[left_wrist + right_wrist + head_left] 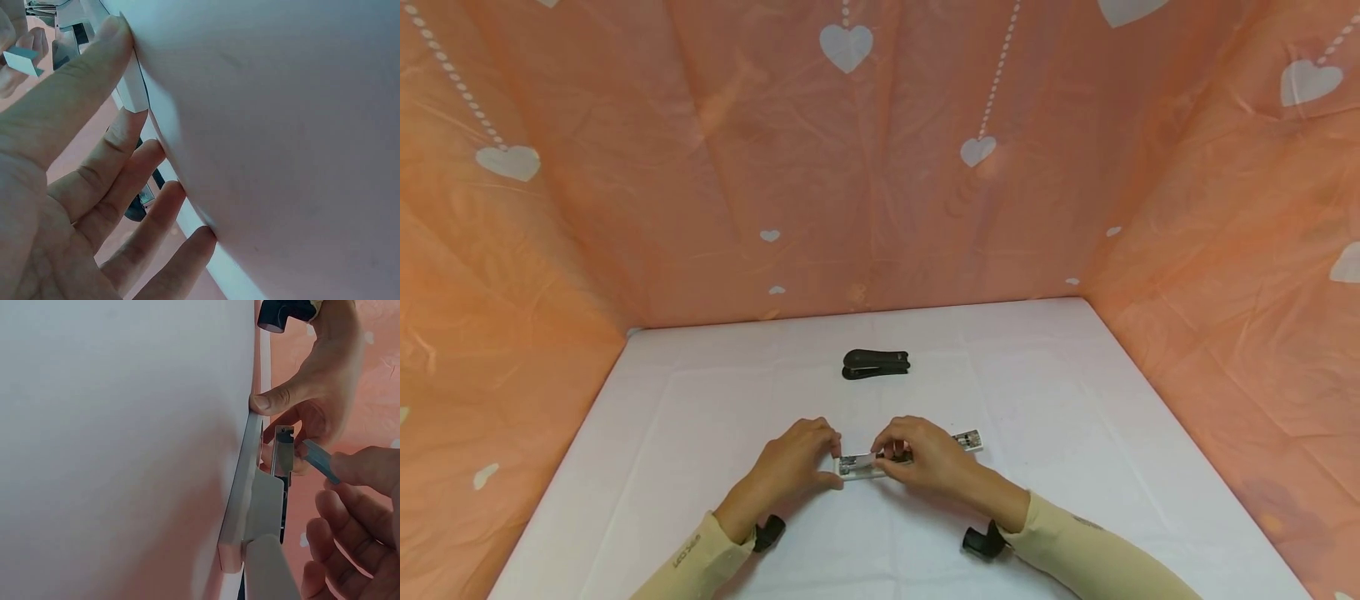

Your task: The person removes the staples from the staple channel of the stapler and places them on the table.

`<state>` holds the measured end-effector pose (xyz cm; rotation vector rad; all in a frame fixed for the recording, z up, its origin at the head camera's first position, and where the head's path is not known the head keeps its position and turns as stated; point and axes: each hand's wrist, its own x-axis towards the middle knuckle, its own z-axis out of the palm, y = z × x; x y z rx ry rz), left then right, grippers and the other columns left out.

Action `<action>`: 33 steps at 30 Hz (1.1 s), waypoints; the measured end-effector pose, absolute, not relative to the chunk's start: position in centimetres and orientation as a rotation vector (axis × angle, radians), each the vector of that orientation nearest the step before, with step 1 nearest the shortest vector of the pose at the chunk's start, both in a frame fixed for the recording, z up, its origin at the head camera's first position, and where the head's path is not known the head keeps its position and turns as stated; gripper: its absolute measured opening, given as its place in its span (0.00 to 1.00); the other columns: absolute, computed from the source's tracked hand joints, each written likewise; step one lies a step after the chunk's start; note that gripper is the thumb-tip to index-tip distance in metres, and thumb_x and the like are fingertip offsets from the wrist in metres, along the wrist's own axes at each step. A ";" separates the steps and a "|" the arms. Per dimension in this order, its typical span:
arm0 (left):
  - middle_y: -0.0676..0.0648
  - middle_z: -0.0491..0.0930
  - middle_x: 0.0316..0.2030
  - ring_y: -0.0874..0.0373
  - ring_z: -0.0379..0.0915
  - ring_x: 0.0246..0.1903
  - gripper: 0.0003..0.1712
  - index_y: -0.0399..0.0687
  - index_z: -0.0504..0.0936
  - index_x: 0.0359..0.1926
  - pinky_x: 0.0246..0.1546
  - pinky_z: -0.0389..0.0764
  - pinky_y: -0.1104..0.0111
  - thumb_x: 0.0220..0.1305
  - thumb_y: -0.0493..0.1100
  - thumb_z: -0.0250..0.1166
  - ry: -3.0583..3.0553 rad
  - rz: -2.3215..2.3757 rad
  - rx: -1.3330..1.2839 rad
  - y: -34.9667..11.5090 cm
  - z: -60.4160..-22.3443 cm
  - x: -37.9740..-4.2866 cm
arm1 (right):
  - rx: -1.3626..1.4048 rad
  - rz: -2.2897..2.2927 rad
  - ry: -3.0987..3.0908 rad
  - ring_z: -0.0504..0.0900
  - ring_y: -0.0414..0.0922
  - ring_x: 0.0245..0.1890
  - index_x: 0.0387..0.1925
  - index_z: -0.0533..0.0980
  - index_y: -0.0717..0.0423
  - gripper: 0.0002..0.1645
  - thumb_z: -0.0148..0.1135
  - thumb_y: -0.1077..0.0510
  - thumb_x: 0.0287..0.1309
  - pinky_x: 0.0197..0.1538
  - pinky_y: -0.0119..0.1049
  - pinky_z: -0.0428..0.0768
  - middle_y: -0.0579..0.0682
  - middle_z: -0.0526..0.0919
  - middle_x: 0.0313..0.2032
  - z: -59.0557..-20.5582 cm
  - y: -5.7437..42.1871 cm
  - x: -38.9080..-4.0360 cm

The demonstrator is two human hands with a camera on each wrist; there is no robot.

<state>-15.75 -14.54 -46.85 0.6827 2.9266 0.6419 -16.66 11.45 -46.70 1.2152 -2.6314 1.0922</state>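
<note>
A white stapler [859, 474] lies on the table, swung wide so that its metal staple channel [285, 453] is exposed. My left hand [796, 461] holds the stapler's left end between thumb and index finger, and its other fingertips rest on the table. Above the channel, my right hand [931, 457] pinches a short strip of staples [320, 461] between thumb and index finger. In the left wrist view the strip [22, 60] shows its folded, U-shaped profile, apart from the channel. The right hand hides the stapler's middle in the head view.
A black stapler [876, 364] lies farther back on the white-covered table [1037, 375]. Orange curtains [865, 192] with white hearts enclose the table at the back and both sides. Each wrist carries a small black camera [983, 542].
</note>
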 end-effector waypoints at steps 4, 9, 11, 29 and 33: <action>0.56 0.83 0.46 0.48 0.78 0.57 0.22 0.59 0.82 0.33 0.42 0.85 0.48 0.46 0.50 0.89 2.929 0.639 0.684 -14.6 -46.9 -15.7 | 1.248 1.088 -2.608 0.81 0.35 0.35 0.42 0.87 0.51 0.07 0.78 0.59 0.64 0.43 0.29 0.81 0.39 0.84 0.33 -46.7 11.9 -16.3; 0.56 0.82 0.45 0.48 0.79 0.56 0.22 0.58 0.82 0.33 0.42 0.85 0.48 0.45 0.50 0.90 2.931 0.637 0.693 -14.5 -46.8 -15.7 | 1.280 1.047 -2.604 0.82 0.33 0.36 0.43 0.86 0.51 0.08 0.78 0.59 0.63 0.45 0.30 0.82 0.39 0.86 0.36 -46.7 12.4 -15.7; 0.56 0.83 0.45 0.48 0.79 0.56 0.22 0.58 0.82 0.33 0.42 0.85 0.48 0.45 0.50 0.90 2.932 0.635 0.687 -14.5 -46.8 -15.7 | 1.298 1.008 -2.589 0.82 0.32 0.37 0.42 0.87 0.50 0.08 0.79 0.58 0.62 0.47 0.31 0.82 0.39 0.86 0.36 -46.8 12.5 -15.4; 0.56 0.82 0.45 0.49 0.79 0.55 0.24 0.58 0.81 0.32 0.40 0.85 0.50 0.44 0.49 0.90 2.943 0.618 0.672 -14.4 -46.7 -15.6 | 1.353 0.730 -2.638 0.78 0.31 0.38 0.41 0.88 0.45 0.08 0.79 0.53 0.61 0.47 0.30 0.72 0.33 0.85 0.36 -47.5 12.8 -14.2; 0.56 0.82 0.44 0.49 0.79 0.54 0.23 0.58 0.81 0.32 0.41 0.84 0.51 0.44 0.48 0.90 2.937 0.635 0.668 -14.4 -46.7 -15.6 | 1.364 0.659 -2.663 0.77 0.31 0.39 0.40 0.88 0.44 0.07 0.79 0.52 0.61 0.48 0.31 0.71 0.33 0.84 0.36 -47.4 12.7 -13.9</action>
